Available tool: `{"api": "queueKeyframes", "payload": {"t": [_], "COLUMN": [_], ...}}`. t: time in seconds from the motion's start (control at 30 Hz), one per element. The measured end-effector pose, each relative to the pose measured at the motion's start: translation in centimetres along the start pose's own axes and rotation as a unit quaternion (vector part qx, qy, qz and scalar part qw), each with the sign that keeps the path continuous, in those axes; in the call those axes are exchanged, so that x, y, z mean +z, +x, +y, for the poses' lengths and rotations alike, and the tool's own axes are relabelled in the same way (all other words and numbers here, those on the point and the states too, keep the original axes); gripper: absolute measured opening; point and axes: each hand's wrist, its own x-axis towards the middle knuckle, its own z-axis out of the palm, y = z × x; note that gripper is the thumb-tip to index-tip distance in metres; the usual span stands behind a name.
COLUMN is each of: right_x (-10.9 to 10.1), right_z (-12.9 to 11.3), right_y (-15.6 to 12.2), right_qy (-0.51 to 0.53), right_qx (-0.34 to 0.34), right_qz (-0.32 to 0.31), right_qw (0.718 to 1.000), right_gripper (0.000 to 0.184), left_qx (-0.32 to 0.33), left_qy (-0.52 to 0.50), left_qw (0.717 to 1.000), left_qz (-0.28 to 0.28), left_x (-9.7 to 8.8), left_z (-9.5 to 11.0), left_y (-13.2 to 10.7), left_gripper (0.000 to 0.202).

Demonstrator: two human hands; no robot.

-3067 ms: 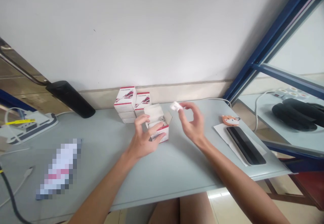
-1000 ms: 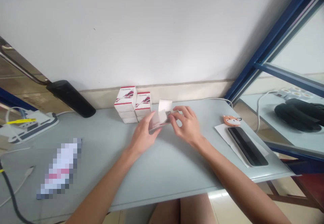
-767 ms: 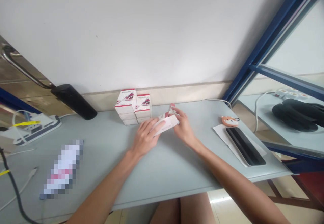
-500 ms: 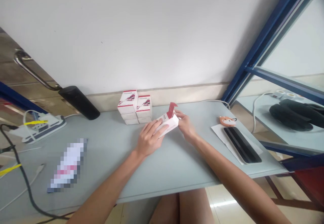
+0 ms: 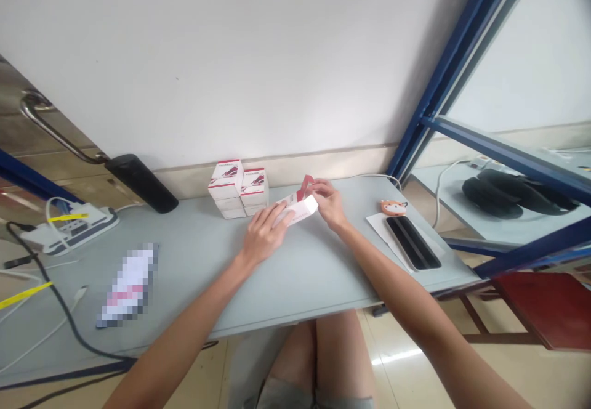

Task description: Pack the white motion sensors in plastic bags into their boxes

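White-and-red box point(image 5: 299, 210) is tilted btwn L hand point(image 5: 265, 235) and R hand point(image 5: 329, 202), approx. mid-bench; can't tell if it touches the grey-blue bench point(image 5: 295, 286). L hand is clamped on the box's L part, fingers laid over it. R hand is at the opp. end, fingers bent by the raised red flap point(image 5: 306, 182); can't tell whether they grip it. The hands are apart but close. Back L, similar boxes point(image 5: 237, 190) stand stacked in two adj. columns nr. the wall point(image 5: 258, 70). Farther L: a black cylinder point(image 5: 141, 182), a power strip point(image 5: 80, 230) and a pixelated item point(image 5: 128, 286). To the R, an orange animal-face case point(image 5: 393, 207) sits nr. a dark-screened phone point(image 5: 412, 242), which lies partly on white paper point(image 5: 377, 227).
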Motion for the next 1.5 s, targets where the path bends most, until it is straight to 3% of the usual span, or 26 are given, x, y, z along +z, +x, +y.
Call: {"api": "queueKeyframes", "payload": {"t": [0.17,0.33,0.43,0.53,0.67,0.8,1.0,1.1,1.17,1.23,1.3,1.4,1.43,1.5], "right_x": [-3.0,-6.1,-7.0,-7.5,-7.6,-7.3,-6.1,-4.8,-3.5,-1.9,-0.3,1.9,2.4,3.0], "right_z": [-0.5,0.6,1.5,2.2,2.6,2.7,2.4,1.4,0.6,-0.1,-0.5,-0.6,-0.6,-0.7], "right_y": [2.5,4.6,5.1,5.3,5.4,5.3,4.8,4.0,3.0,1.7,0.1,-2.1,-2.7,-3.4], "right_qy": [0.119,0.163,0.222,0.281,0.275,0.261,0.228,0.21,0.195,0.171,0.144,0.09,0.081,0.071], "right_qx": [0.049,0.083,0.085,0.088,0.081,0.083,0.087,0.1,0.096,0.094,0.102,0.076,0.072,0.063], "right_qz": [0.122,0.182,0.241,0.3,0.305,0.31,0.287,0.282,0.238,0.173,0.089,0.026,0.008,-0.023], "right_qw": [0.984,0.966,0.941,0.907,0.908,0.91,0.927,0.931,0.947,0.965,0.98,0.993,0.994,0.995], "right_gripper": [0.035,0.025,0.029,0.032,0.03,0.022,0.022,0.034,0.038,0.035,0.028,0.023,0.024,0.032], "left_qx": [-0.027,-0.062,-0.102,-0.117,-0.093,-0.111,-0.125,-0.182,-0.265,-0.353,-0.401,-0.476,-0.521,-0.592], "left_qy": [0.011,0.014,0.006,-0.014,-0.043,-0.057,-0.165,-0.251,-0.345,-0.455,-0.532,-0.537,-0.542,-0.589], "left_qw": [0.999,0.997,0.995,0.987,0.972,0.96,0.942,0.927,0.892,0.816,0.744,0.694,0.658,0.548], "left_qz": [0.019,0.045,-0.002,-0.111,-0.212,-0.252,-0.263,-0.209,-0.125,-0.044,-0.048,-0.057,-0.046,-0.041], "left_x": [-0.2,1.1,3.2,5.5,8.3,9.7,9.0,7.7,6.5,5.3,4.0,2.7,2.5,2.2], "left_z": [-0.4,-0.1,-0.4,-0.9,-1.3,-1.9,-2.9,-2.7,-2.1,-1.3,-0.5,0.4,0.6,0.7], "left_y": [0.5,3.8,6.0,6.8,5.8,4.6,4.0,3.5,2.9,2.1,1.3,0.3,0.1,0.0], "left_gripper": [0.05,0.048,0.046,0.052,0.063,0.065,0.059,0.05,0.047,0.061,0.072,0.053,0.05,0.051]}}
